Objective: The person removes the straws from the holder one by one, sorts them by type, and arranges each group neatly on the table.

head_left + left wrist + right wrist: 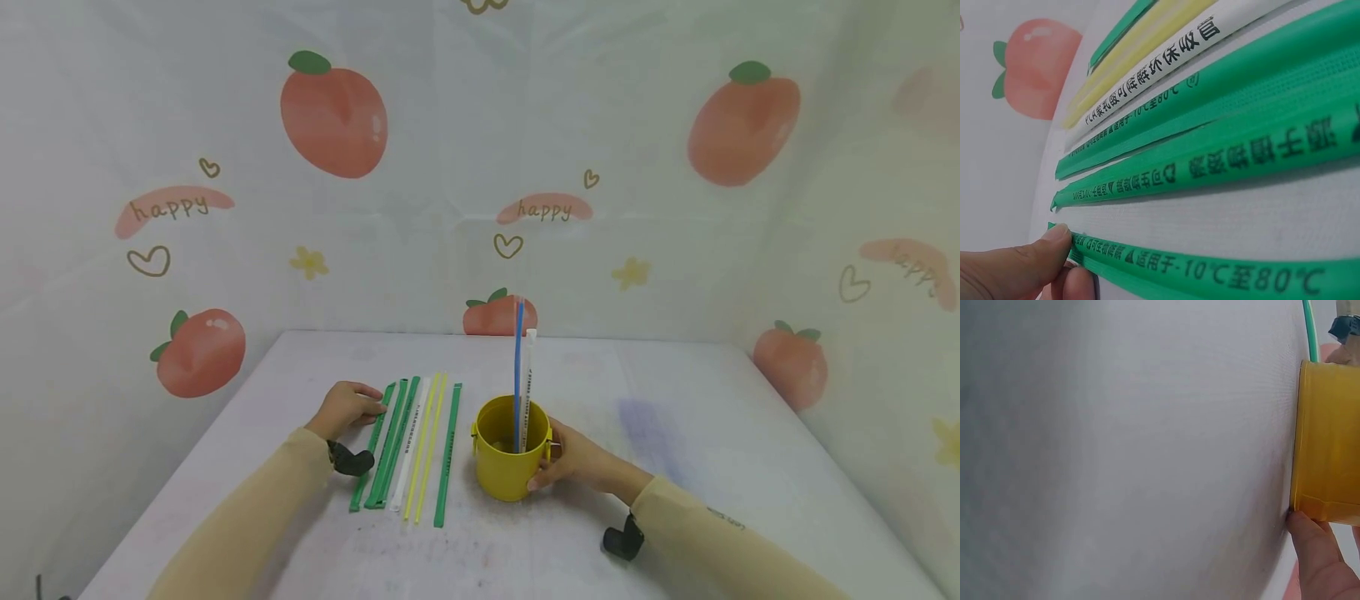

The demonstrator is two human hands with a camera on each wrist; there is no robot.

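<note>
My left hand (348,408) is at the far end of the leftmost green-wrapped straw (357,498), which lies on the table. In the left wrist view, its thumb and fingers pinch the tip of that green wrapper (1210,272). Beside it lie more green-wrapped straws (393,450), a white-wrapped straw (410,446), two yellow straws (429,446) and another green-wrapped one (448,454). To their right stands a small yellow bucket (504,475), upright. My right hand (573,457) holds its right side, thumb in front. Inside lean a blue straw (517,358) and a white-wrapped straw (528,379).
The white table (675,517) meets a printed cloth backdrop (420,200) at the back and on both sides. A black wrist camera (351,460) sits on the left wrist, and another black camera (623,540) on the right.
</note>
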